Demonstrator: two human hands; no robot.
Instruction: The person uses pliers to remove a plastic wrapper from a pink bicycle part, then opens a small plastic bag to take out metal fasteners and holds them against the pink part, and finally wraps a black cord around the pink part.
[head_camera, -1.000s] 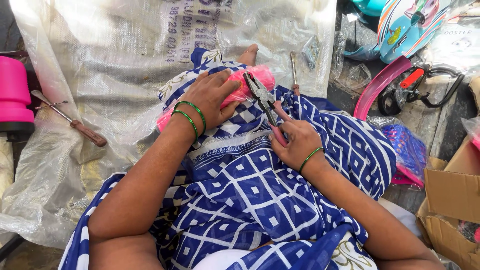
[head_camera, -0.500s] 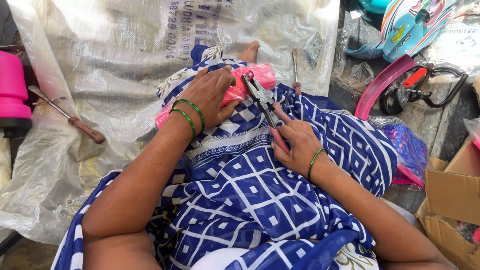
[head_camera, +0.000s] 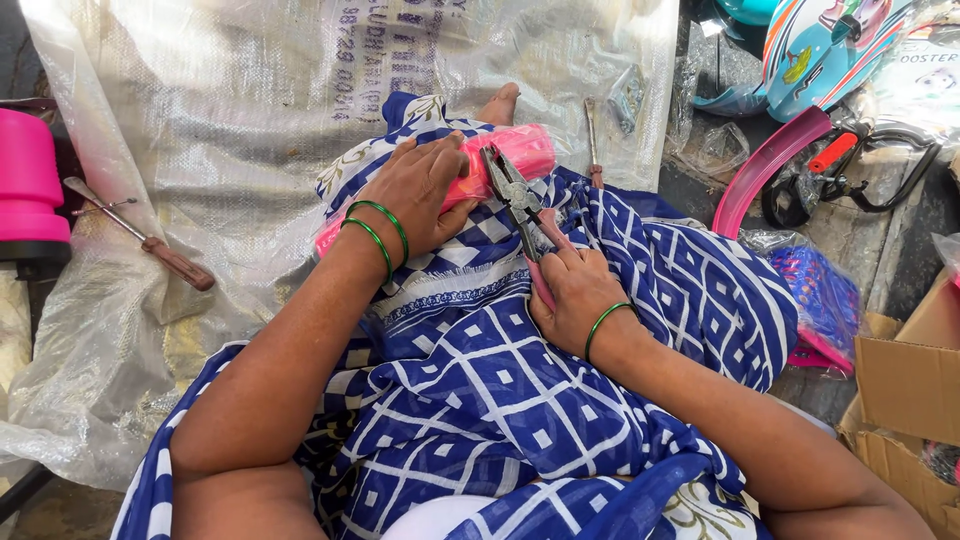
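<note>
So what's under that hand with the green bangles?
The left hand presses on a pink plastic piece lying across the blue patterned cloth. The part beneath the palm is covered.

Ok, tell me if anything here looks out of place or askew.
Nothing stands out. The left hand presses the pink plastic part on the lap, and the right hand holds pliers at it. A screwdriver lies loose on the plastic sheet.

- wooden-handled screwdriver (head_camera: 150, 246) lying on the white woven sack (head_camera: 250, 110), over near its left edge
- pink plastic tub (head_camera: 28, 185) just past that edge
- pink curved fender (head_camera: 765, 165) past the sack's right edge
- cardboard box (head_camera: 905, 400) lower right
</note>
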